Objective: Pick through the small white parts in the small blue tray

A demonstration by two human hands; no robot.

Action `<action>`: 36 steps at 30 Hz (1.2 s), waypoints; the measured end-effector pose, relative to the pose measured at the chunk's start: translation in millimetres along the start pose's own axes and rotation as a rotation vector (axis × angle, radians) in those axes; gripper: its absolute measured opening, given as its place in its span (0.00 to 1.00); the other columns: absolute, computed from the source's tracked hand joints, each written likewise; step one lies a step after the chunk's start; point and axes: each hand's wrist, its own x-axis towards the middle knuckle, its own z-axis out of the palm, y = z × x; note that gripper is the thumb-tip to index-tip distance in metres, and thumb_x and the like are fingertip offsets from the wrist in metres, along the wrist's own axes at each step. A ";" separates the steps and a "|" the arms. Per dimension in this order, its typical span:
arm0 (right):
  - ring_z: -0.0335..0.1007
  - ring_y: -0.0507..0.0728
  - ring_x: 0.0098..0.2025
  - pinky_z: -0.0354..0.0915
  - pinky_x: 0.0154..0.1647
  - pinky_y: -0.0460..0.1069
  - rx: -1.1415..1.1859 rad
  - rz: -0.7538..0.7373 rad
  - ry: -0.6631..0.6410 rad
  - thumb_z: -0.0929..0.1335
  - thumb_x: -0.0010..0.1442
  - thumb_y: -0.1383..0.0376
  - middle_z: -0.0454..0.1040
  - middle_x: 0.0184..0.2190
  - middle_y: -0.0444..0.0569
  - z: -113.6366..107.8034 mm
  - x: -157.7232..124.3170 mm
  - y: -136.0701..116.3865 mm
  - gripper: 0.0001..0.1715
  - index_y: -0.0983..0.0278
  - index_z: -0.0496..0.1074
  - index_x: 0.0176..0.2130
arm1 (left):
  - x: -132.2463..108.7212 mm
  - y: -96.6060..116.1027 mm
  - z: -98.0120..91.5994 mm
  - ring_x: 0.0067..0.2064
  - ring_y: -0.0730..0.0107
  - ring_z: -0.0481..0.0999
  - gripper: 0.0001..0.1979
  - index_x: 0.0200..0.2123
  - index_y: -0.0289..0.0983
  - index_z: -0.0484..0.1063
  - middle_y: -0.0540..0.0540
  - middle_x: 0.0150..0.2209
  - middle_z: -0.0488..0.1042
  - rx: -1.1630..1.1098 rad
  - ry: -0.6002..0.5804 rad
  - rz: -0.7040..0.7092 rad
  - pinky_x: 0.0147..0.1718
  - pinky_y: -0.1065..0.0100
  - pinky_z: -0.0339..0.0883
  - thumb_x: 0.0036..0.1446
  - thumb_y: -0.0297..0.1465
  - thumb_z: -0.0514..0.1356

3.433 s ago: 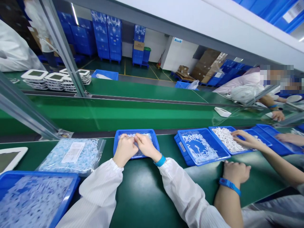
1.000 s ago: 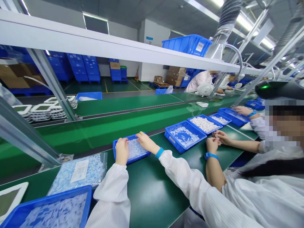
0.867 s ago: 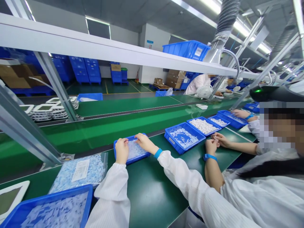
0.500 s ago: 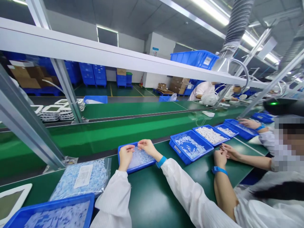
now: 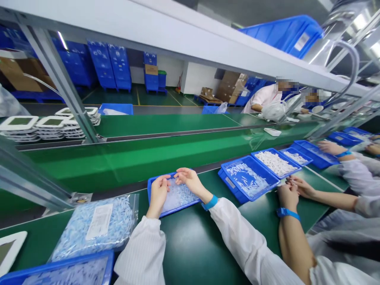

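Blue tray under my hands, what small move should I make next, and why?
Perhaps lower your right hand toward the loose pale pieces: its bent fingers are over the blue tray, near your left hand, and the pieces lie close by. Whether either hand already holds one is too small to tell.

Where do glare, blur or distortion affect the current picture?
Head view: pale glare on the green tabletop and shiny highlights on the clear bag; head view: small pieces by the left hand and right hand look smeared; head view: overhead shelf looks slanted, stretched.
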 end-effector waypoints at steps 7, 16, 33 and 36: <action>0.57 0.47 0.17 0.55 0.18 0.43 -0.296 -0.015 -0.046 0.64 0.59 0.50 0.65 0.18 0.40 3.3 -4.1 -2.1 0.21 0.65 0.65 0.29 | -3.5 9.4 2.5 0.17 0.81 0.55 0.20 0.36 0.35 0.67 0.59 0.16 0.56 -0.080 -0.082 -0.087 0.17 0.75 0.50 0.52 0.48 0.58; 0.64 0.50 0.27 0.61 0.30 0.45 -0.352 -0.083 -0.172 0.67 0.58 0.55 0.73 0.25 0.45 4.6 -7.9 -11.5 0.19 0.69 0.75 0.32 | -3.4 13.6 -1.6 0.23 0.76 0.63 0.17 0.29 0.35 0.72 0.53 0.19 0.63 0.171 -0.055 0.041 0.24 0.73 0.57 0.50 0.44 0.58; 0.65 0.49 0.24 0.65 0.28 0.45 -0.050 -0.033 -0.118 0.69 0.55 0.61 0.71 0.23 0.44 -0.5 -5.9 -6.5 0.12 0.68 0.72 0.36 | -8.1 21.5 4.5 0.23 0.76 0.66 0.16 0.31 0.32 0.74 0.47 0.25 0.74 0.314 -0.048 0.069 0.24 0.73 0.60 0.48 0.40 0.62; 0.67 0.50 0.27 0.66 0.31 0.45 -0.123 -0.103 -0.112 0.67 0.57 0.64 0.73 0.25 0.45 -0.4 -6.0 -4.3 0.10 0.68 0.74 0.37 | -10.1 22.9 5.8 0.21 0.78 0.65 0.16 0.37 0.32 0.72 0.49 0.23 0.74 0.289 -0.082 0.077 0.24 0.73 0.60 0.48 0.38 0.62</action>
